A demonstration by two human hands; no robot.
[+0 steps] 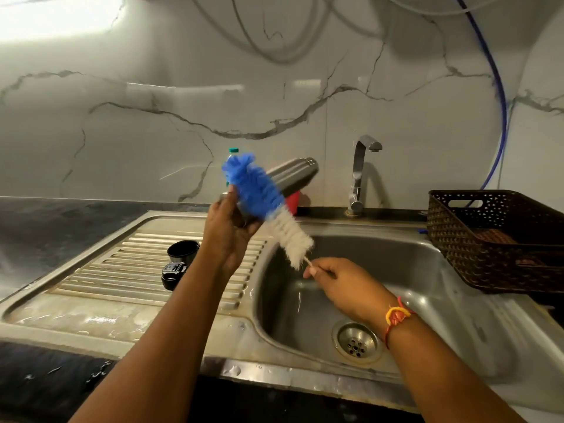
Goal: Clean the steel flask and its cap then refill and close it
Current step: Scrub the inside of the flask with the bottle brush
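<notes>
Marble-veined wall behind, steel sink [427, 288] below. On drainboard [91, 303] at left: two black cap pieces [182, 252], well apart from flask. Left hand [229, 230] wrapped round flask [293, 175] near its mouth; body tilted, base up and right, above drainboard edge. Brush [262, 199] outside flask, crossing in front, blurred. Right hand [329, 279] pinching thin handle end over basin. Tap [360, 175], then basket [494, 239]. Probably best: turn mouth toward brush, line stem with neck, feed straight, then twist.
</notes>
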